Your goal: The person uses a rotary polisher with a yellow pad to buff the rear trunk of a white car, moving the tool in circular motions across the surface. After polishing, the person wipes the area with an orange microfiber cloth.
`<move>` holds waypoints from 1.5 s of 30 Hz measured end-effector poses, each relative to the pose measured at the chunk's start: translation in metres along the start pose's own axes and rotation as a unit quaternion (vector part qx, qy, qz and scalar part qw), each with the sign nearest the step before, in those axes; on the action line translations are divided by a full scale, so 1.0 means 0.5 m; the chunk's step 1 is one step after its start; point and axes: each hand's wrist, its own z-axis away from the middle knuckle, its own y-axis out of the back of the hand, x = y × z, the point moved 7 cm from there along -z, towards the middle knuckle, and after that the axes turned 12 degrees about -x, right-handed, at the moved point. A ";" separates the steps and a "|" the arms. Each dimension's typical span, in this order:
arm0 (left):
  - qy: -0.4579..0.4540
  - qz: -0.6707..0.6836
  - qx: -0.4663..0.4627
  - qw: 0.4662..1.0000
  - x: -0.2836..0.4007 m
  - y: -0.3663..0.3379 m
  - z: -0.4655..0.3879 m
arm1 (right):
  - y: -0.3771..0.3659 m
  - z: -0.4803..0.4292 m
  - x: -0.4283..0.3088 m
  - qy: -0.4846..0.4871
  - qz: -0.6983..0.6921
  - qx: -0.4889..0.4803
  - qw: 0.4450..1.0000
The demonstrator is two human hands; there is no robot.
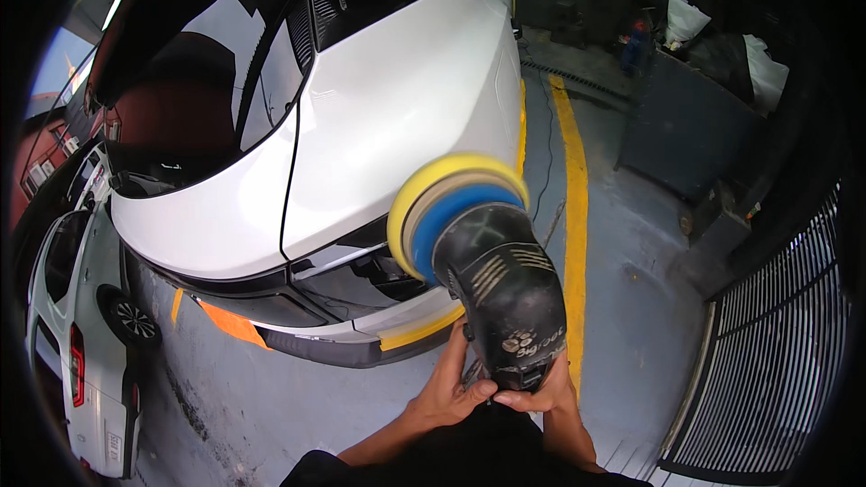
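Both my hands hold a black electric car polisher (517, 297). My left hand (450, 389) grips its left side, with the thumb near its tail end. My right hand (551, 385) wraps its right side; most of those fingers are hidden behind the body. At its head sit a blue backing plate (433, 233) and a round yellow foam pad (406, 210), blurred at the rim. The pad overlaps the white rear quarter panel (399, 108) and dark tail light (358, 277) of a car; contact cannot be told. Yellow masking tape (426, 328) runs along the bumper.
An orange sheet (233, 323) covers part of the car's rear. Another white car (101, 345) stands at left. On the right are a dark cabinet (690, 122) with bags on it and a slatted metal grille (764, 345). A black cable (549, 128) lies beside a yellow floor line (575, 216).
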 end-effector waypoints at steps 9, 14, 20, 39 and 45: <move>0.116 0.176 -0.199 0.957 -0.141 -0.212 -0.214 | 0.236 0.168 -0.001 -0.017 0.141 0.114 0.983; 0.245 0.153 -0.198 0.937 -0.313 -0.293 -0.221 | 0.359 0.258 0.073 -0.067 0.217 0.173 0.958; 0.310 -0.026 -0.193 0.930 -0.598 -0.314 -0.144 | 0.434 0.465 0.312 -0.358 0.194 0.200 0.891; 0.349 -0.568 -0.275 0.693 -1.806 -0.312 0.344 | 0.491 1.019 0.851 -0.744 0.219 0.281 0.565; 0.324 -0.599 -0.328 0.654 -2.098 -0.381 0.380 | 0.518 1.025 0.881 -0.738 0.264 0.284 0.552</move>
